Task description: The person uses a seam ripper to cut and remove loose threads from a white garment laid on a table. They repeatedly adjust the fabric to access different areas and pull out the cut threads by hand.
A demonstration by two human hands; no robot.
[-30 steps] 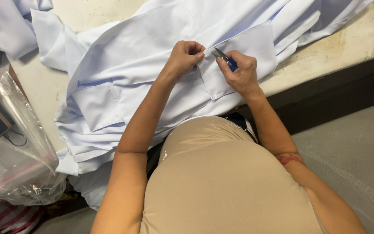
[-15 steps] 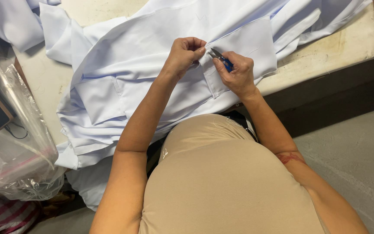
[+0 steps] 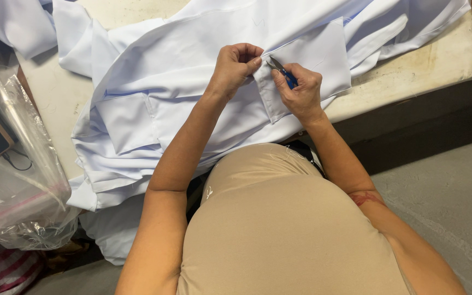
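Head view: garment (image 3: 192,82) shifted right since earlier (snips (image 3: 283,71) unchanged).

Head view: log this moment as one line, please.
left hand: pinching pale blue garment | right hand: holding blue-handled snips at pocket edge | garment on table

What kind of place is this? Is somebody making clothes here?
Probably a sewing workshop. The right hand holds small blue-handled snips at a pale blue garment that the left hand pinches on a worn worktable.
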